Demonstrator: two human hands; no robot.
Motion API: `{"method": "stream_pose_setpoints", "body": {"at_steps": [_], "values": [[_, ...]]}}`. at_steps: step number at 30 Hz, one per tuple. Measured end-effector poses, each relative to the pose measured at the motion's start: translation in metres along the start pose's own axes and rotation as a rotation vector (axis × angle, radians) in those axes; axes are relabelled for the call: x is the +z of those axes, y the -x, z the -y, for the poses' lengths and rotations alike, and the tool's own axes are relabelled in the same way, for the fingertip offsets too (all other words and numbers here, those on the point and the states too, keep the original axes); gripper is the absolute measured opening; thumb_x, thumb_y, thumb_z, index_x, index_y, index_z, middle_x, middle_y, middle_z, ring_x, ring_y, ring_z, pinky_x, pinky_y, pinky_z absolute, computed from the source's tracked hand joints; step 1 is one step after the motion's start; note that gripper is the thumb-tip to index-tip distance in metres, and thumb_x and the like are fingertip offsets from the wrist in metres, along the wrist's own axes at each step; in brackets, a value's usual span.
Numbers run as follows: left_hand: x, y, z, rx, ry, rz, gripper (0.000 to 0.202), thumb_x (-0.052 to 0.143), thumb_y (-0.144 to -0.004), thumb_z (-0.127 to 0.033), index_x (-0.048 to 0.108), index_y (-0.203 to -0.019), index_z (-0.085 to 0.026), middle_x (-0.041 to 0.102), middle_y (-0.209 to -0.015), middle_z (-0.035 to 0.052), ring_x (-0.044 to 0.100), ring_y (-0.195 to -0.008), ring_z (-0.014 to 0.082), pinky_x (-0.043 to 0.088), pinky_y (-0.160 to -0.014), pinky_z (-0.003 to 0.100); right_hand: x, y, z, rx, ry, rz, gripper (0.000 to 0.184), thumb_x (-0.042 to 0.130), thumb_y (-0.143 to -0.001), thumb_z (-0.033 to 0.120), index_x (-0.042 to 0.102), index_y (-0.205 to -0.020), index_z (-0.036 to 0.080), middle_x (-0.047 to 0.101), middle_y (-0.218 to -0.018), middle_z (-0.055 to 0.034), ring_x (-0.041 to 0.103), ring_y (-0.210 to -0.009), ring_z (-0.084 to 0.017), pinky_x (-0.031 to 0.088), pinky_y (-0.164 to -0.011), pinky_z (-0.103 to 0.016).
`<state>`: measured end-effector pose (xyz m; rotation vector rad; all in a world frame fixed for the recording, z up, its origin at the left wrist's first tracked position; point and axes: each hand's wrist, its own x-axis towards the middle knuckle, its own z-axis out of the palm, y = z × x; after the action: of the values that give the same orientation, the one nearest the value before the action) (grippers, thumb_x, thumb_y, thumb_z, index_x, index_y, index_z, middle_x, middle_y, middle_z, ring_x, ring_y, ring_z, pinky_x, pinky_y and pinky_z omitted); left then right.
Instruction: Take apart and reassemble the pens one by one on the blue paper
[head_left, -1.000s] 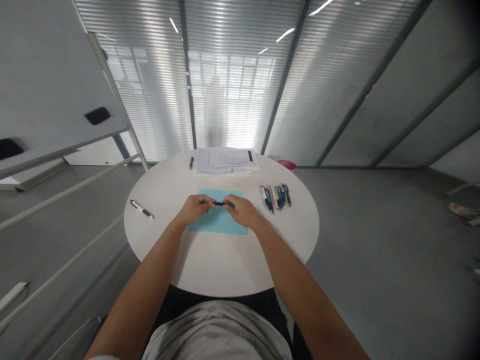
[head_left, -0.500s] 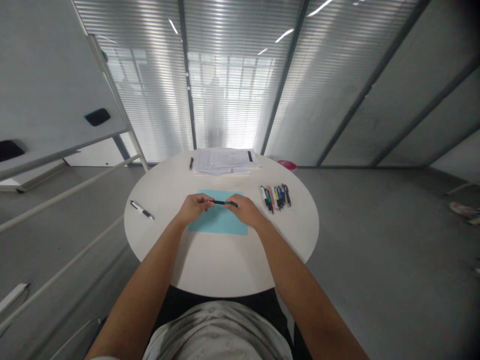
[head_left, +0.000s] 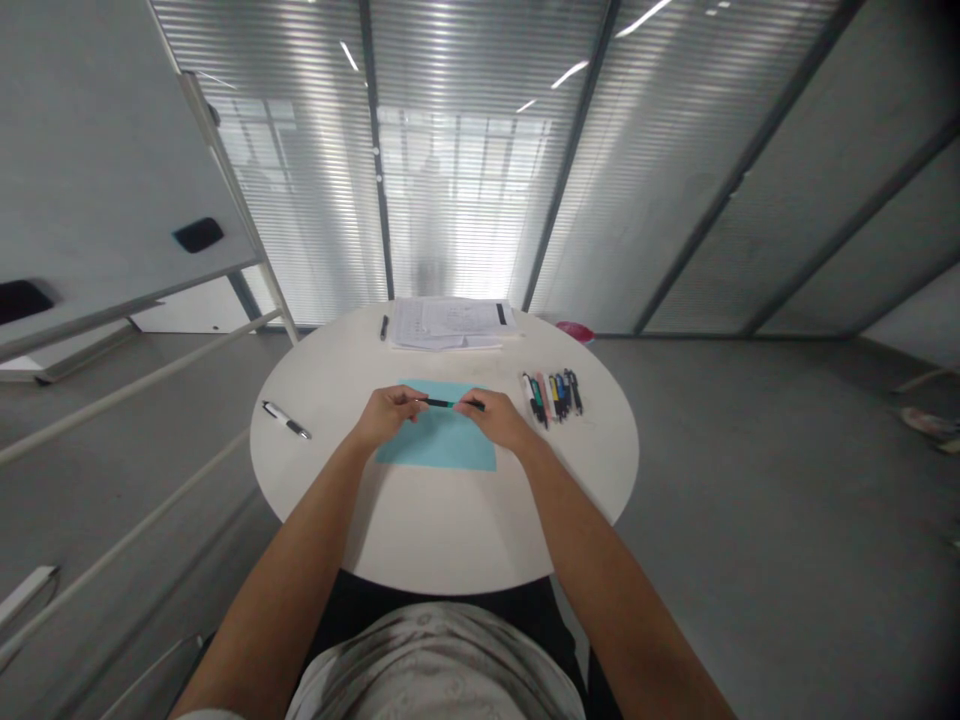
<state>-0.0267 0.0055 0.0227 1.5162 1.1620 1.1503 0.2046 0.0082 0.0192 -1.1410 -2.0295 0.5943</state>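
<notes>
A slim black pen with a green part [head_left: 439, 403] is held level between my two hands, above a light blue sheet [head_left: 442, 448]. My left hand [head_left: 387, 414] pinches its left end between thumb and fingers. At the other end, my right hand [head_left: 493, 414] grips the pen, its dark tip showing past the fingers. Whether the pen is in one piece or coming apart at the green part, I cannot tell. To the right of my right hand lies a row of several pens [head_left: 559, 396] in mixed colours.
The round white table [head_left: 442, 545] carries a white and black pen [head_left: 286, 419] on the left. Printed papers [head_left: 454, 325] lie at the far edge, with a small dark pen [head_left: 384, 328] beside them. A whiteboard stand [head_left: 217, 140] rises on the left.
My right hand has shifted slightly to the right, and its fingers sit differently on the pen. My left hand has stayed nearly still.
</notes>
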Motion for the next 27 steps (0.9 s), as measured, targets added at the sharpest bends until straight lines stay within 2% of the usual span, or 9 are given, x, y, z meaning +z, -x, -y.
{"method": "stream_pose_setpoints", "body": {"at_steps": [2,6,9,12,14,16,19,21,27], "values": [[-0.0005,-0.0003,0.0013,0.004,0.016,0.009,0.031,0.075,-0.063,-0.036,0.072,-0.083,-0.013,0.064,-0.062,0.0010,0.055,-0.054,0.0105,0.043,-0.058,0.025,0.0002,0.0005,-0.0001,0.013,-0.027,0.004,0.024,0.056,-0.085,0.040,0.067,-0.083,0.019,0.067,-0.078,-0.0011,0.058,-0.073,-0.015,0.043,-0.072,-0.028],[-0.0011,-0.0005,0.0017,-0.009,0.054,-0.009,0.033,0.077,-0.061,-0.036,0.072,-0.085,-0.013,0.064,-0.062,0.0007,0.054,-0.054,0.0101,0.043,-0.058,0.024,0.0008,0.0007,-0.0003,0.027,-0.086,-0.090,0.024,0.064,-0.076,0.035,0.065,-0.094,0.020,0.066,-0.087,-0.0014,0.059,-0.081,-0.016,0.044,-0.076,-0.029],[-0.0010,-0.0001,0.0001,-0.020,0.070,-0.035,0.034,0.078,-0.059,-0.036,0.072,-0.084,-0.013,0.063,-0.060,0.0001,0.054,-0.053,0.0099,0.043,-0.056,0.024,-0.0005,-0.0005,-0.0005,0.028,-0.095,-0.122,0.022,0.065,-0.074,0.034,0.065,-0.090,0.019,0.066,-0.088,-0.0019,0.058,-0.082,-0.016,0.044,-0.075,-0.028],[-0.0010,0.0003,-0.0010,-0.012,0.072,-0.033,0.033,0.078,-0.061,-0.037,0.072,-0.083,-0.013,0.064,-0.061,0.0005,0.054,-0.053,0.0098,0.043,-0.056,0.024,-0.0021,-0.0017,-0.0009,0.068,-0.118,-0.069,0.024,0.059,-0.080,0.041,0.067,-0.084,0.018,0.066,-0.078,-0.0012,0.056,-0.072,-0.015,0.042,-0.067,-0.027],[-0.0012,0.0003,-0.0007,-0.010,0.068,-0.028,0.033,0.077,-0.061,-0.037,0.072,-0.083,-0.013,0.064,-0.062,0.0006,0.054,-0.053,0.0097,0.043,-0.057,0.024,-0.0021,-0.0019,-0.0017,0.112,-0.134,-0.019,0.033,0.053,-0.084,0.046,0.065,-0.075,0.017,0.062,-0.066,-0.0003,0.052,-0.061,-0.013,0.040,-0.060,-0.025],[-0.0018,-0.0002,0.0006,-0.009,0.075,-0.025,0.034,0.077,-0.062,-0.038,0.072,-0.084,-0.013,0.064,-0.063,0.0007,0.054,-0.054,0.0097,0.043,-0.058,0.024,-0.0011,-0.0020,-0.0032,0.147,-0.182,0.004,0.037,0.050,-0.086,0.050,0.064,-0.076,0.017,0.059,-0.060,0.0011,0.047,-0.054,-0.011,0.038,-0.055,-0.024],[-0.0030,-0.0015,0.0032,-0.004,0.101,-0.034,0.035,0.077,-0.062,-0.039,0.072,-0.086,-0.013,0.066,-0.066,0.0014,0.055,-0.055,0.0099,0.044,-0.059,0.025,0.0009,-0.0025,-0.0059,0.138,-0.256,-0.058,0.032,0.062,-0.077,0.047,0.062,-0.091,0.018,0.062,-0.072,0.0014,0.052,-0.061,-0.012,0.041,-0.059,-0.024],[-0.0040,-0.0022,0.0043,0.000,0.118,-0.042,0.035,0.078,-0.062,-0.039,0.072,-0.085,-0.013,0.066,-0.068,0.0017,0.055,-0.056,0.0098,0.045,-0.060,0.025,0.0014,-0.0029,-0.0075,0.136,-0.263,-0.098,0.033,0.067,-0.072,0.045,0.062,-0.090,0.019,0.063,-0.077,0.0009,0.054,-0.066,-0.013,0.042,-0.061,-0.024],[-0.0042,-0.0013,0.0013,-0.004,0.129,-0.039,0.034,0.078,-0.062,-0.037,0.072,-0.084,-0.013,0.066,-0.066,0.0013,0.055,-0.055,0.0096,0.045,-0.060,0.025,-0.0001,-0.0033,-0.0094,0.229,-0.278,-0.004,0.040,0.053,-0.082,0.056,0.061,-0.072,0.018,0.050,-0.049,0.0043,0.045,-0.047,-0.011,0.036,-0.051,-0.024]]}}
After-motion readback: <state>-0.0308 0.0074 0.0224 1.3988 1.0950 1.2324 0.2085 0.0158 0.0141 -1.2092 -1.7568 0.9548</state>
